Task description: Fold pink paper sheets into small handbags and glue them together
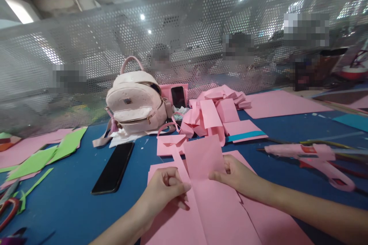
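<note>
My right hand (pixel 240 178) pinches the right edge of a pink paper piece (pixel 203 155), thumb in front and fingers mostly behind it. Close by on the left, my left hand (pixel 168 189) has its fingers curled, with the thumb tip at a narrow pink paper strip (pixel 180 164). Both hands are above a stack of larger pink paper sheets (pixel 227 214) at the table's near edge. Just beyond them lies a small pink paper bag (pixel 169 144) with a loop handle.
A black phone (pixel 113 168) lies left of the sheets. Farther back are a pale backpack (pixel 138 101), a heap of folded pink paper (pixel 211 113) and a second phone (pixel 178 97). On the right rests a pink glue gun (pixel 313 157); red-handled scissors (pixel 10 210) and green paper (pixel 34 162) lie left.
</note>
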